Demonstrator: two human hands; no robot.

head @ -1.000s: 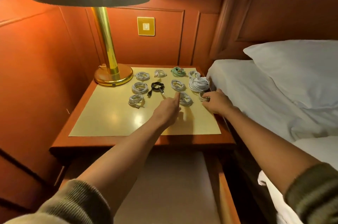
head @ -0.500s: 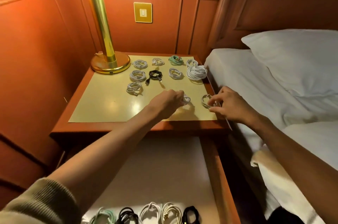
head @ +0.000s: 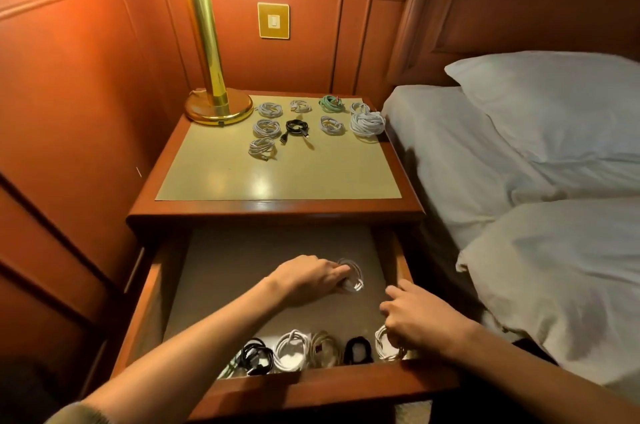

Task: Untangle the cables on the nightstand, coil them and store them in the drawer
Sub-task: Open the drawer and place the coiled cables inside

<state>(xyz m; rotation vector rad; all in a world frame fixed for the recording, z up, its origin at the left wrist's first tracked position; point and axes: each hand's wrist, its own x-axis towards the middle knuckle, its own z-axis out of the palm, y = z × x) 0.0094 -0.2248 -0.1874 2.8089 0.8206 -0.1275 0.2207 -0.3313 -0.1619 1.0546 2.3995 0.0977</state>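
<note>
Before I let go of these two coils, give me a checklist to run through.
1. Drawer open: ok.
2. Left hand grips a white coil inside the drawer: ok.
3. Right hand grips a second white coil at the right end of the front row: ok.
4. Bare floor free behind the front row: ok.
5. Both coils tied against unwinding: cannot tell.
6. Nightstand finished: not ok, nine coils lie on it.
</note>
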